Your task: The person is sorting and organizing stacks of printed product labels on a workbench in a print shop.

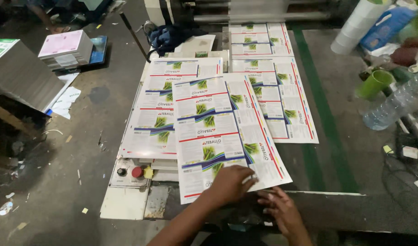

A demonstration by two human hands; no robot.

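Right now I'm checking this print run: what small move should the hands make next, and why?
Probably nudge the top printed sheet straight. It lies skewed across the sheets below, and the left hand already presses its near edge, with the right hand just beside its corner.
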